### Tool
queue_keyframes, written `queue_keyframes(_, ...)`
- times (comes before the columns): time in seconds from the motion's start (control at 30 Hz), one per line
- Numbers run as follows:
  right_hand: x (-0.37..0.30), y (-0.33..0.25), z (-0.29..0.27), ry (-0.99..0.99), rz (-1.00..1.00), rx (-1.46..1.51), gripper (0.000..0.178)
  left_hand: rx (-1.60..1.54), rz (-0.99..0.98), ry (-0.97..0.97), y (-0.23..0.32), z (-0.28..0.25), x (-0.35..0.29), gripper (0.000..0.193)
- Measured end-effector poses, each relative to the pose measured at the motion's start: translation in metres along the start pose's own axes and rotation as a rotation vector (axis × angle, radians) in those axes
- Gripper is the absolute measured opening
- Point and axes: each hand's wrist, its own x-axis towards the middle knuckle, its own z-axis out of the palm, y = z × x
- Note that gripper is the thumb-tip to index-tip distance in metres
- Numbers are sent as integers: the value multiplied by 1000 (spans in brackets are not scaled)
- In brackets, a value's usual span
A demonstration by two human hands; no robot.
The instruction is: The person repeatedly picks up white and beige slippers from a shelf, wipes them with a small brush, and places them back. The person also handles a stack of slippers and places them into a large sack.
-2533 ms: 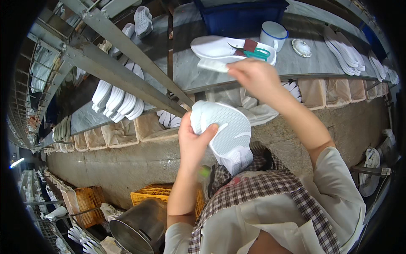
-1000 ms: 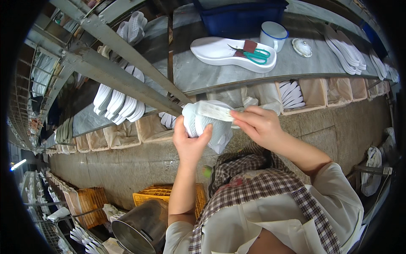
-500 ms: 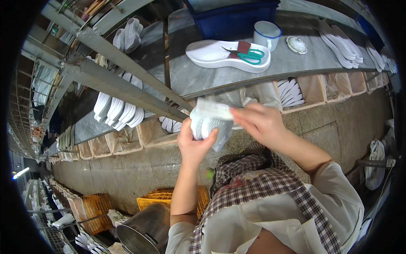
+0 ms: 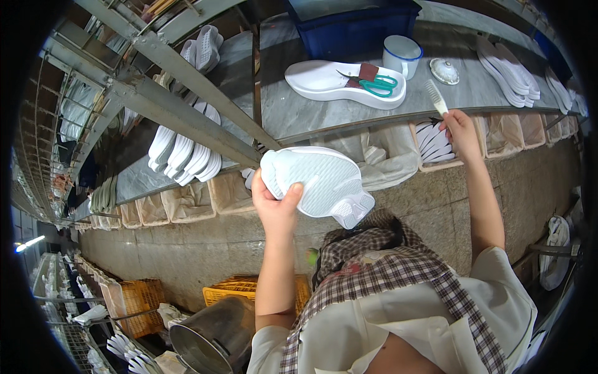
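My left hand (image 4: 276, 209) grips the heel end of a pale blue-white shoe sole (image 4: 324, 181), thumb across its ribbed face, in front of the bench edge. Out to the right, my right hand (image 4: 462, 134) pinches the handle of a small white brush (image 4: 436, 96), bristle end pointing up over the bench and apart from the sole. On the bench lies a larger white sole (image 4: 305, 81) with teal-handled scissors (image 4: 380, 86) and a dark red piece (image 4: 368, 71) in it. A white enamel mug (image 4: 402, 55) with a blue rim stands beside it, next to a pale lid (image 4: 444, 71).
A blue bin (image 4: 355, 31) stands at the back of the grey bench (image 4: 280, 124). White soles (image 4: 507, 71) lie at the right, more (image 4: 184, 156) at the left. Lined boxes (image 4: 187, 204) run below the bench edge. A metal post (image 4: 187, 118) slants across the left. A metal drum (image 4: 212, 340) and yellow crates (image 4: 233, 290) are below.
My right hand has swung away to the right with the brush, off the sole. The left hand has turned the sole so its broad ribbed face shows. The view has shifted slightly.
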Motion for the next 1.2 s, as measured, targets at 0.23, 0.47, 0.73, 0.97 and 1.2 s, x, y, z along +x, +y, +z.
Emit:
queue_keyframes(0.23, 84, 46, -20, 143, -148, -198, 22, -219, -5, 101, 3, -7, 4, 58)
queue_keyframes(0.47, 69, 25, 11, 375, -779, -817, 23, -246, -26, 205, 17, -30, -2, 51)
queue_keyframes(0.73, -135, -51, 202, -782, -886, -588, 92, -170, -8, 428, 43, -58, -8, 39)
queue_keyframes(0.97, -175, -57, 313, -1089, -578, -24, 100, -295, -39, 382, 104, -122, -29, 38)
queue_keyframes(1.2, -212, -78, 397, -1428, -79, 565, 103, -186, -54, 196, 133, -198, -48, 31)
